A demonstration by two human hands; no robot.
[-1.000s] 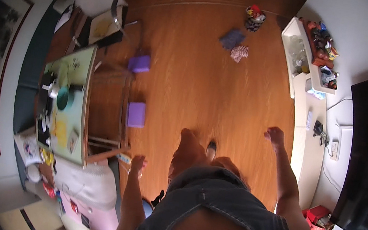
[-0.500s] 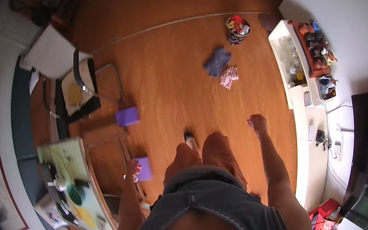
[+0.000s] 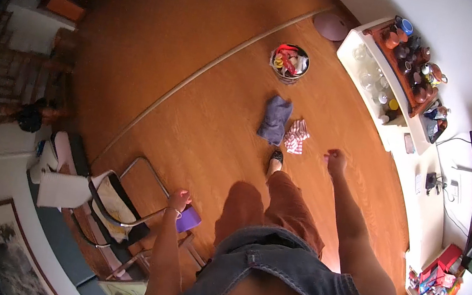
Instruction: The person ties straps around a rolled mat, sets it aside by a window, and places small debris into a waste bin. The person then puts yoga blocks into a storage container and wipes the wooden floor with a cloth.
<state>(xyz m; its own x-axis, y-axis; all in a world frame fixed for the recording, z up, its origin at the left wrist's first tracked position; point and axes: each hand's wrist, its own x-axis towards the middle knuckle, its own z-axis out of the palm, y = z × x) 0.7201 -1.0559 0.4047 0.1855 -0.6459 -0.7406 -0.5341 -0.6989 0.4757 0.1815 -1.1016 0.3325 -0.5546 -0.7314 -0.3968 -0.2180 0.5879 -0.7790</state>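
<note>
My left hand [image 3: 180, 199] hangs at my side with its fingers loosely curled and nothing visible in them. In the picture it overlaps a purple box [image 3: 189, 219] that sits low by the chair; the two look apart. On the other side, my right hand [image 3: 337, 160] is held out over the floor, its fingers folded in, with no object showing. Ahead of my shoe [image 3: 276, 155] lie a bunched dark grey-blue cloth [image 3: 275, 118] and, just to its right, a crumpled red-and-white striped cloth [image 3: 297, 135].
Past the cloths stands a round bin [image 3: 286, 78] full of mixed items. A white cabinet [image 3: 391, 136] with jars and teaware runs along the right wall. A metal-framed chair [image 3: 144, 219] is on the left. A raised strip [image 3: 199, 65] crosses the wooden floor [image 3: 209, 125].
I have stepped forward, so the cloths and my feet are closer together. The chair and purple box have shifted nearer my left hand, which has risen in view. The table has mostly left the picture.
</note>
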